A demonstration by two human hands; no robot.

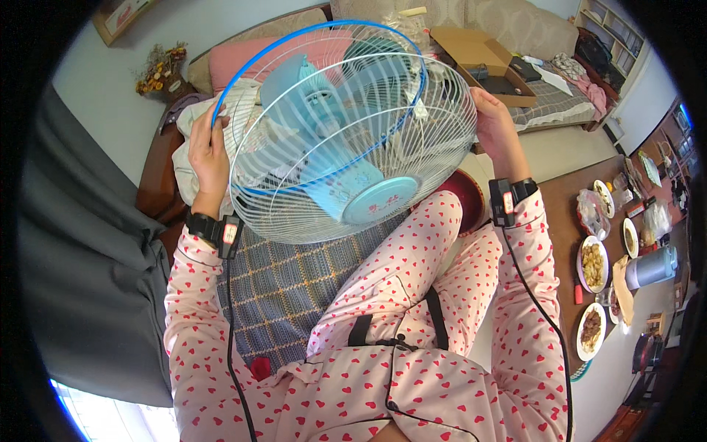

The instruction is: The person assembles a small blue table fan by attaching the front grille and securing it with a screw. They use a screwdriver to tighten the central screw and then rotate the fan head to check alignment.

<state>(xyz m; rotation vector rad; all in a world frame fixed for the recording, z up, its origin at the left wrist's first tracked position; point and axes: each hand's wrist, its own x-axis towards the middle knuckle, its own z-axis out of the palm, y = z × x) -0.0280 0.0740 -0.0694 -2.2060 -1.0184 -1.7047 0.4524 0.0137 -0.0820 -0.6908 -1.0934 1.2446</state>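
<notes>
A round fan guard (353, 232) of white wire with a blue rim (331, 23) is held up and tilted before me. Its pale blue centre disc (381, 200) bears red writing. Through the wires show light blue fan blades (293, 91); whether they are fixed to anything behind cannot be told. My left hand (210, 152) grips the left edge of the guard, fingers curled at the blue rim. On the opposite side, my right hand (493, 119) holds the white wire edge, its fingertips partly hidden.
Under the guard is a plaid seat cover (276, 298). A dark red bucket-like container (467, 201) stands by my knee. To the right, a wooden table (558, 265) carries plates of food and a jug (652, 268). Behind lies an open cardboard box (497, 88) on a sofa.
</notes>
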